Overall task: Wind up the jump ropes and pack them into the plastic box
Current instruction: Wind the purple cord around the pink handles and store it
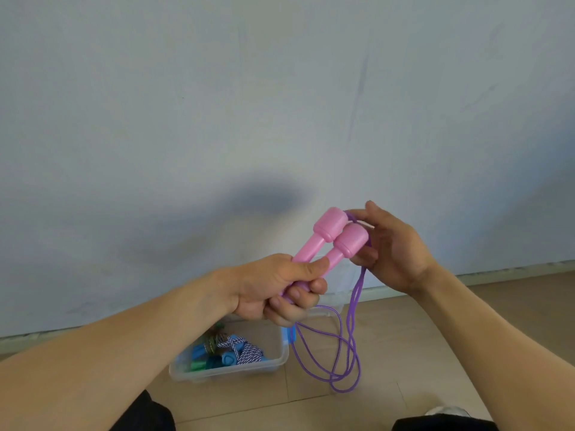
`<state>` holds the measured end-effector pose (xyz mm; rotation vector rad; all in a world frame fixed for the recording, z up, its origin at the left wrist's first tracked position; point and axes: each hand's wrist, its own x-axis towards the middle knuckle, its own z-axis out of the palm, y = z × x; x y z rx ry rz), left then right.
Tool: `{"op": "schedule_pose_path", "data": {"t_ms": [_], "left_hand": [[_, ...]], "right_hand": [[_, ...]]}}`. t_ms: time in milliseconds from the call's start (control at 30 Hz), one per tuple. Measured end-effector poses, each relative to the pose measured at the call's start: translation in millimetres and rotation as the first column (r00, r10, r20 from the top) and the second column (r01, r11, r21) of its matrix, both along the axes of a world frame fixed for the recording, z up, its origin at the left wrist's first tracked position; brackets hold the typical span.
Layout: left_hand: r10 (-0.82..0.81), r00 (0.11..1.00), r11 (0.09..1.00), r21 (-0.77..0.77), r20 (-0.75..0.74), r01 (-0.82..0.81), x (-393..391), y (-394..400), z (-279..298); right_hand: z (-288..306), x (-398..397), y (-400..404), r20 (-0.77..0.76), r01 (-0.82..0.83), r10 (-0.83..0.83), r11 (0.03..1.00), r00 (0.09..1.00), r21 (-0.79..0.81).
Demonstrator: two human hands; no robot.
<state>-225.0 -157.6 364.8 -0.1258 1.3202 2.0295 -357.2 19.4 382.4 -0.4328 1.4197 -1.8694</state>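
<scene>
Left hand: the left hand (pixel 273 290) is curled tight round both pink plastic jump-rope handles (pixel 329 241), held side by side, caps tilted up and right.
Right hand: the right hand (pixel 392 247) pinches the thin purple cord (pixel 348 343) just beside the caps.
Cord: loops hang below both hands, right of the box.
Box: the clear plastic box (pixel 277 359) sits on the tan floor (pixel 435 337) by the pale wall (pixel 280 104), holding wound ropes with blue and green handles (pixel 224 353).

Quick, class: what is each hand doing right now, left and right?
Left hand: grips both pink handles together.
Right hand: fingers curled round the purple rope beside the handle tops.
</scene>
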Motion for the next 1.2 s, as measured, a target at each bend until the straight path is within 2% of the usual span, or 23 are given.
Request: {"op": "schedule_pose_path", "data": {"t_ms": [100,200,267,333,400,467,600,667,733,800,900,1033,1133,1200], "left_hand": [[-0.055,0.997,0.994,0.093,-0.046,0.059,0,-3,7],[-0.080,0.995,0.978,0.188,-0.065,0.091,0,-5,13],[-0.039,0.997,0.979,0.198,-0.068,0.051,0,-6,15],[0.040,0.998,0.985,0.170,-0.056,-0.030,0,-6,17],[0.143,0.989,0.984,0.109,-0.041,-0.137,0,-3,20],[0.242,0.969,0.970,0.003,-0.049,-0.242,-1,2,19],[0.343,0.932,0.881,-0.302,-0.120,-0.363,-5,7,10],[0.342,0.920,0.791,-0.470,-0.189,-0.391,-6,6,9],[0.241,0.912,0.600,-0.688,-0.332,-0.408,-6,3,7],[0.120,0.905,0.401,-0.814,-0.409,-0.421,-7,2,3],[0.084,0.911,0.292,-0.864,-0.403,-0.409,-10,3,-3],[-0.006,0.935,0.032,-0.935,-0.354,-0.353,-13,-2,-8],[-0.099,0.939,-0.129,-0.932,-0.329,-0.339,-13,-4,-11],[-0.167,0.936,-0.181,-0.924,-0.309,-0.337,-12,-4,-16]], "right_hand": [[-2,-6,8,0.109,-0.129,0.156,0.967,0.982,-0.220],[-8,-3,1,0.069,-0.168,0.192,0.951,0.979,-0.260],[-8,4,-10,0.020,-0.076,0.081,0.983,0.997,-0.165],[-7,14,-21,-0.160,0.059,-0.063,0.998,0.985,-0.033],[-10,26,-30,-0.370,0.163,-0.124,0.984,0.921,0.076],[-14,37,-37,-0.491,0.227,-0.118,0.959,0.863,0.169],[-20,52,-47,-0.544,0.246,-0.016,0.902,0.839,0.354],[-22,56,-46,-0.567,0.228,0.080,0.862,0.820,0.452],[-22,59,-43,-0.564,0.199,0.147,0.839,0.813,0.506],[-20,60,-43,-0.505,0.164,0.159,0.828,0.848,0.536],[-17,59,-44,-0.411,0.096,0.178,0.820,0.894,0.564],[-12,56,-43,-0.215,-0.002,0.160,0.806,0.963,0.592],[-12,52,-44,-0.151,-0.043,0.170,0.789,0.974,0.612],[-14,50,-43,-0.132,-0.087,0.219,0.765,0.967,0.638]]}}
